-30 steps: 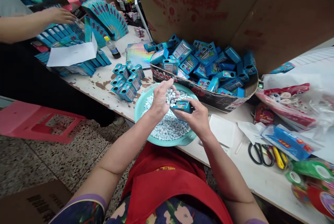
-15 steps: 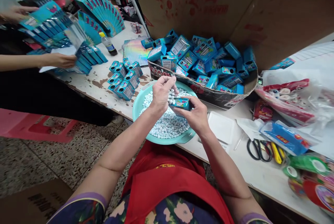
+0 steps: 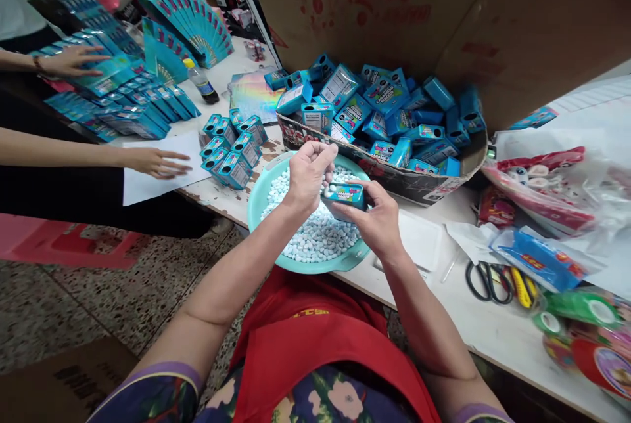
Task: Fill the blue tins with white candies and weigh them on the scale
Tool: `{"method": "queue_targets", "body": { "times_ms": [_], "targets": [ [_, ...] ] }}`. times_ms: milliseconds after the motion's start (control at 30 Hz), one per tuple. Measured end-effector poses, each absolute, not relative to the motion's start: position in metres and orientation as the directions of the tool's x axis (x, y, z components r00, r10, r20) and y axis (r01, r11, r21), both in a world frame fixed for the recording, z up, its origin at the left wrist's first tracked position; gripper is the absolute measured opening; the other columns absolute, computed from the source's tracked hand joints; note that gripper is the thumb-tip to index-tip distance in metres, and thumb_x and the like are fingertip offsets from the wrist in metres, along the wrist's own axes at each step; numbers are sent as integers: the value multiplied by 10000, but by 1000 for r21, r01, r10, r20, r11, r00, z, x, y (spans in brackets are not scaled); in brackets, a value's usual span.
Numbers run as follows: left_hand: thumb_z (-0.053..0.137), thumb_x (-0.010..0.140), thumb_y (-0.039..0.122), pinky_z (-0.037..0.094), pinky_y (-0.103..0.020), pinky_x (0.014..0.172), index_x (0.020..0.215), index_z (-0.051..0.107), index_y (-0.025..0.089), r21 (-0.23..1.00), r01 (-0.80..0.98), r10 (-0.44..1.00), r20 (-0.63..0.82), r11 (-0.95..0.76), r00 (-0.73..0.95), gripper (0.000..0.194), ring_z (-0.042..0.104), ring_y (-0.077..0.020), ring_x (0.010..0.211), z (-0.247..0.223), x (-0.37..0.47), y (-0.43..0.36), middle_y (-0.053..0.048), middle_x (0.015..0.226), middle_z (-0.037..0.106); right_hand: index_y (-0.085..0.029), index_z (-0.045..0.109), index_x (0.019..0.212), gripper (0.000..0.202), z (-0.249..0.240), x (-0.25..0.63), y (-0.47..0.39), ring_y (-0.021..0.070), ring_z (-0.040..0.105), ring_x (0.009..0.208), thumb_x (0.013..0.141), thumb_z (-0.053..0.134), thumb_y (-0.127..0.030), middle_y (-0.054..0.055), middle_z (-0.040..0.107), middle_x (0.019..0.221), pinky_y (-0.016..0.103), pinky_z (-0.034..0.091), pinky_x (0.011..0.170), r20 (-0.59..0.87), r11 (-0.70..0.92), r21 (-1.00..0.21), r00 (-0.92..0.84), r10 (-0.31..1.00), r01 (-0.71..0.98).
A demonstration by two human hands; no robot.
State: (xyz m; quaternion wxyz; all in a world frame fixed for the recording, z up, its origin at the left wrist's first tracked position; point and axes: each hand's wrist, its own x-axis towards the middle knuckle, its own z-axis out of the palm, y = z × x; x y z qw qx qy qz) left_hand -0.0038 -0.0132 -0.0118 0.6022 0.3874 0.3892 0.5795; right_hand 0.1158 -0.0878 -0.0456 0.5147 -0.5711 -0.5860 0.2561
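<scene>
My right hand (image 3: pixel 380 218) grips a small blue candy box (image 3: pixel 346 196), held on its side over a turquoise basin (image 3: pixel 257 213). White candies (image 3: pixel 320 239) fill much of the basin. My left hand (image 3: pixel 309 177) is closed at the box's left end, fingers curled around a few white candies that show partly below the fingertips. Behind the basin, a cardboard carton (image 3: pixel 414 185) holds many blue candy boxes (image 3: pixel 355 114). To the left, several more boxes (image 3: pixel 233 150) stand together on the table with dark round openings showing.
A co-worker's hands (image 3: pixel 156 163) are at the left, by stacked blue packs (image 3: pixel 142 108) and a white sheet (image 3: pixel 135 190). A bottle (image 3: pixel 201 83) stands nearby. Scissors (image 3: pixel 488 282), a yellow cutter (image 3: pixel 522 288) and tape rolls (image 3: pixel 549 323) lie at the right.
My left fingers have closed further at the box's end, and fewer candies show there. The co-worker has laid a white sheet on the table and set down the blue packs.
</scene>
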Motion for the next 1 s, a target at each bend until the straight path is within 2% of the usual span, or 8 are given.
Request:
{"method": "queue_targets", "body": {
  "times_ms": [233,433,533,667,867,1000],
  "targets": [
    [753,788,286,271,-161,346,717,521,182,906,-424,1000,-4,10,13,264,415,-36,383,-17,2,-19,69,525,512,-237,724,992,375,-58,117,-90,216,652,912,664,866,-350,13,697,958,371,510,875,286,213,-918,187,940,336],
    [789,757,354,321,-167,381,727,535,190,899,-431,996,66,-84,-55,304,443,-48,414,-15,5,-22,74,505,494,-243,724,1003,389,-58,117,-91,217,659,914,657,867,-350,13,695,962,377,516,880,259,198,-940,205,944,276],
    [802,747,395,298,-176,373,728,529,197,894,-433,992,93,-120,-84,337,415,-49,402,-16,7,-22,83,488,464,-242,728,999,377,-57,116,-91,213,664,920,665,860,-358,17,703,980,377,521,889,272,207,-938,216,938,279],
    [797,756,405,260,-187,364,727,510,203,913,-404,997,44,-65,-62,352,366,-42,391,-12,8,-22,87,494,434,-241,733,995,389,-58,118,-91,216,668,938,651,865,-366,21,706,987,384,527,903,255,190,-945,235,938,268],
    [787,769,393,251,-192,363,727,471,214,899,-437,999,-18,3,-31,365,357,-41,405,2,-4,-26,85,525,389,-232,703,1014,476,-64,131,-94,210,689,914,598,893,-365,11,728,970,376,558,861,114,117,-993,257,960,4],
    [797,748,377,250,-179,363,716,475,212,898,-440,995,-50,9,-82,363,347,-35,402,-8,-16,-23,87,523,379,-231,701,999,499,-63,136,-94,202,688,910,563,912,-354,6,726,957,363,557,862,110,128,-991,303,946,-40]
  ]
}}
